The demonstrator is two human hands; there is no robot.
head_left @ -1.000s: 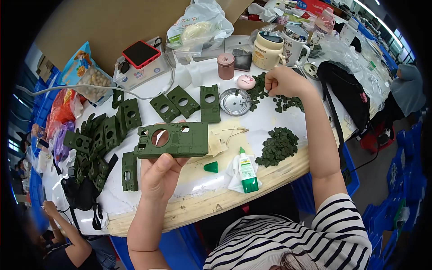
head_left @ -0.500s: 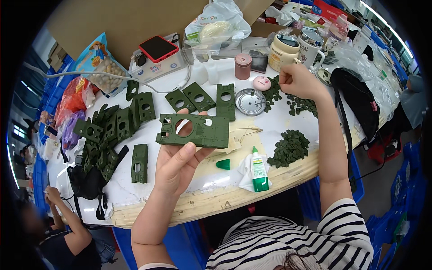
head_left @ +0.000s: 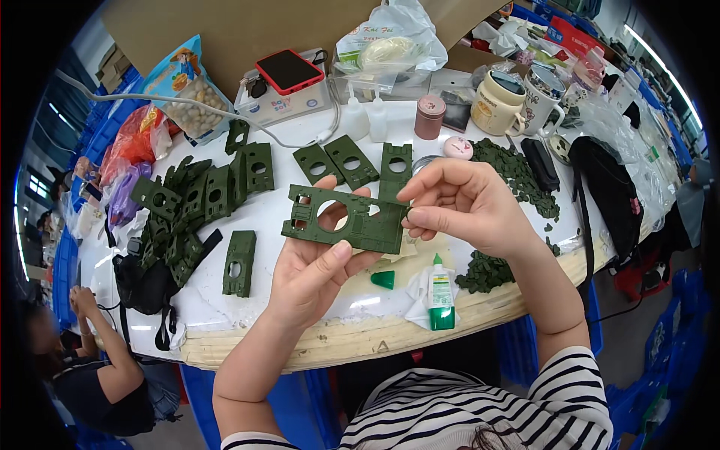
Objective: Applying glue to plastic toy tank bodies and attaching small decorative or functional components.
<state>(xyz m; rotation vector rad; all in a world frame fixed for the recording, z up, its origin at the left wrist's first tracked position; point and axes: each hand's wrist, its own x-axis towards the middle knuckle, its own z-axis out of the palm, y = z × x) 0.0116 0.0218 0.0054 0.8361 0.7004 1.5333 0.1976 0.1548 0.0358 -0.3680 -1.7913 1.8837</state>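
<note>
Green hull (head_left: 367, 223): long axis crosswise. Left hand (head_left: 311, 274) grips underside; right hand (head_left: 474, 208) at hull's right end, can't tell if fingers pinch anything.

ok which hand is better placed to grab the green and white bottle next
Probably the right hand: it looks nearer the bottle, while the left hand is occupied holding the green part. Whether the right fingers pinch a small piece is hard to tell.
</note>
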